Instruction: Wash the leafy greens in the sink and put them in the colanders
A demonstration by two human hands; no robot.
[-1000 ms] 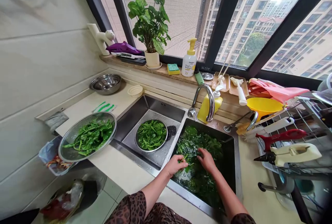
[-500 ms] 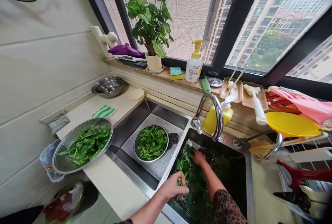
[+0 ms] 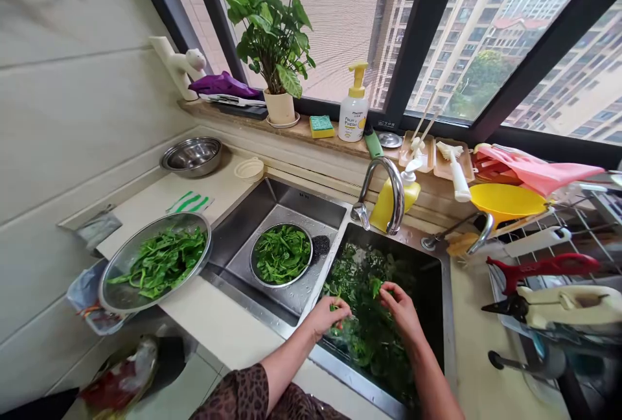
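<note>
Over a sink full of leafy greens, the left hand has a narrow grip pinching a stem. The right hand pinches a leaf.

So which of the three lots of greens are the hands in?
The greens floating in the right sink basin, below the faucet. The left hand and right hand pinch leaves there; the bowl and the colander sit apart.

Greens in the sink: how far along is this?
Looks done: one batch in the colander on the counter, another in the bowl in the left basin. In hand: left hand and right hand each pinch a few floating greens in the right basin. Left: the rest filling that water.
</note>
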